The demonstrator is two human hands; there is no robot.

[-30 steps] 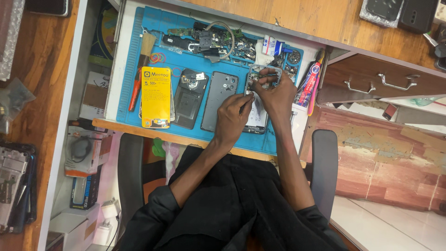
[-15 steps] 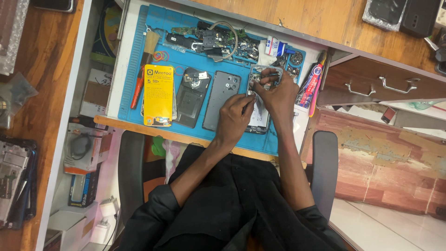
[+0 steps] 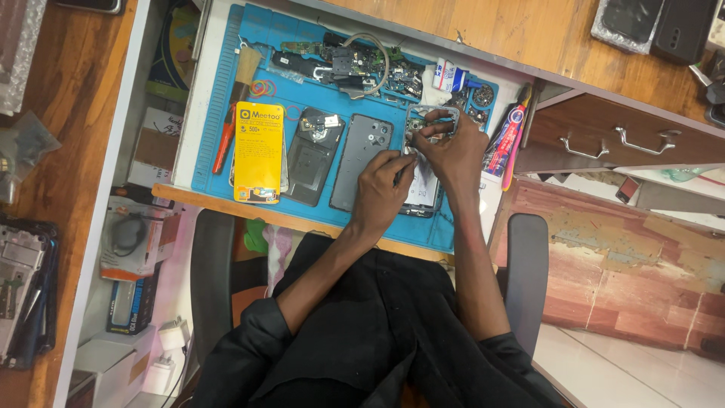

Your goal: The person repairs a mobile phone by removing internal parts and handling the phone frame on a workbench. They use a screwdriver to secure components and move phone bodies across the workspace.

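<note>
Two hands: both sit over the opened phone (image 3: pixel 423 189) on the blue mat (image 3: pixel 226 98), roughly dead centre of the bench.
Left hand (image 3: pixel 381 189): fingers curled together, tips pinching something thin, maybe a small tool; honestly can't tell what.
Right hand (image 3: pixel 453 147): fingertips pinched on the metal frame piece (image 3: pixel 432 115) at about 12 o'clock from the phone.
Neighbours: grey back cover (image 3: pixel 362 159) just beside the phone at 9 o'clock, black phone shell (image 3: pixel 311 155) and yellow card (image 3: pixel 259 151) further that way, glue tube (image 3: pixel 510 140) at 3 o'clock.
Doing it well: I'd say brace the wrists on the mat, work slow, keep loose parts off the edge.
Hidden: hands cover most of the phone; the board pile (image 3: pixel 347 64) at 11 o'clock is too cluttered to read.
</note>
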